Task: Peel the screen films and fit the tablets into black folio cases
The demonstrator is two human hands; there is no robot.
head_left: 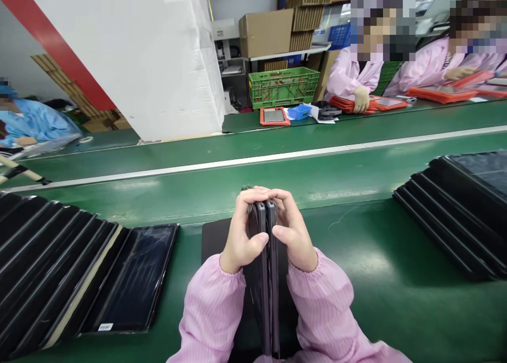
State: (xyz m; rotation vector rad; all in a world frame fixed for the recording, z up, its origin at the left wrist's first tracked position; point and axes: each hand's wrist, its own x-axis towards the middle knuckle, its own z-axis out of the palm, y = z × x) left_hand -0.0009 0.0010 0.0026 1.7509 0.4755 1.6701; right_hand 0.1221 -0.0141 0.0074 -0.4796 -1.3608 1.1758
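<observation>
Two thin dark tablets stand upright on edge, side by side, with their narrow sides facing me. My left hand is closed on the left one, thumb along its edge and fingers over the far end. Around the right one closes my right hand, its thumb near the edge; the fingertips of both hands meet at the far end. Beneath lies a black mat, partly covered by the tablets and my pink sleeves. The tablets' broad faces are mostly hidden.
Overlapping dark tablets lean in a row at left, the nearest with a white label. Another stack of dark tablets lies at right. Beyond the green bench, co-workers handle orange-framed pieces. A green crate stands behind.
</observation>
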